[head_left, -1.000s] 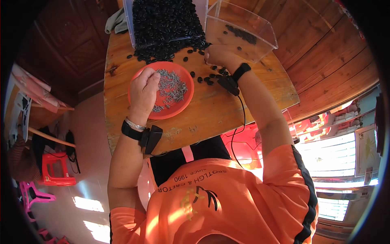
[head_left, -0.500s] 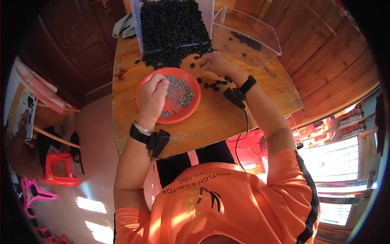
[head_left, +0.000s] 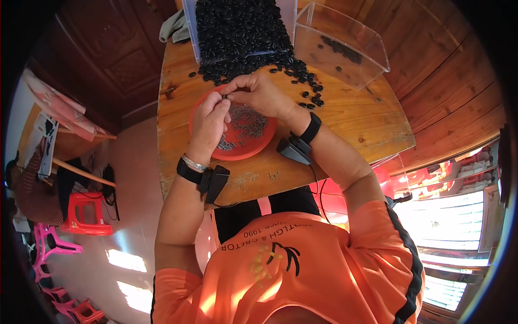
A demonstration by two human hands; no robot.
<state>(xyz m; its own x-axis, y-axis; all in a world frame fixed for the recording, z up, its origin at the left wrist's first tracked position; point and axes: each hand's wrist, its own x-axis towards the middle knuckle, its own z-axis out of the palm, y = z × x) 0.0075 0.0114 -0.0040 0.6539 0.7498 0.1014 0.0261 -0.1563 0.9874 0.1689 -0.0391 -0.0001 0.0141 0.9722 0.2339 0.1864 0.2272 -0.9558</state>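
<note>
Over the far left part of a round red plastic dish (head_left: pixel 273 126), my two hands meet with their fingertips together. The left hand (head_left: pixel 209 121) is closed, thumb against its curled fingers. From the right, my right hand (head_left: pixel 263 97) pinches at the left hand's fingertips, where something small and dark is mostly hidden by the fingers. In the dish lie many small silver metal pieces (head_left: pixel 251 123), too small to name exactly. Just beyond, small black oval pieces (head_left: pixel 232 69) spread over the table from a clear plastic bin (head_left: pixel 193 40) lying tipped towards me.
More black ovals (head_left: pixel 313 92) trail along the wooden table (head_left: pixel 345 135) at right. Behind them stands a clear box (head_left: pixel 372 56) holding some black ovals. Grey cloth (head_left: pixel 175 28) lies at the far left corner. Red stool (head_left: pixel 86 213) and another person (head_left: pixel 38 191) are at left.
My right hand has come left from the loose black ovals to meet my left hand over the dish. More black ovals now lie spread on the table at right.
</note>
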